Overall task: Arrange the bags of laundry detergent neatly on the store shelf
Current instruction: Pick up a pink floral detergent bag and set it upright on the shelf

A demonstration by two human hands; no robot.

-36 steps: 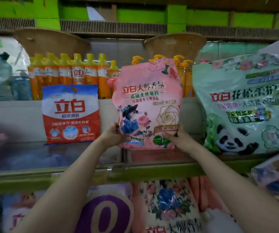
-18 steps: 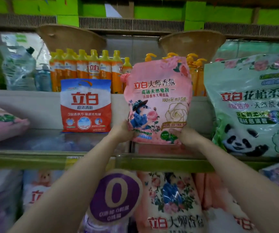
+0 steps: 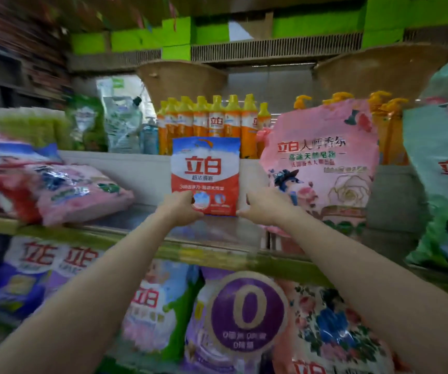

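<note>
A small red, white and blue detergent bag (image 3: pixel 205 168) stands upright on the glass shelf (image 3: pixel 217 255) against the back ledge. My left hand (image 3: pixel 181 209) grips its lower left corner, thumb on the front. My right hand (image 3: pixel 267 207) reaches to the bag's lower right corner, fingers loosely curled, tips at the edge. Just right of it a pink detergent bag (image 3: pixel 322 168) with a rose print stands upright with no hand on it. Further right stands a large green panda bag (image 3: pixel 444 184).
Orange bottles (image 3: pixel 217 120) line the ledge behind the bags. At the left, a pink bag (image 3: pixel 82 190) and other bags lie flat in a pile. The lower shelf holds several bags and a round purple sign (image 3: pixel 244 314).
Both hands have let go of the pink bag, which now stands on the shelf, and moved left to the small red bag. The view has swung left.
</note>
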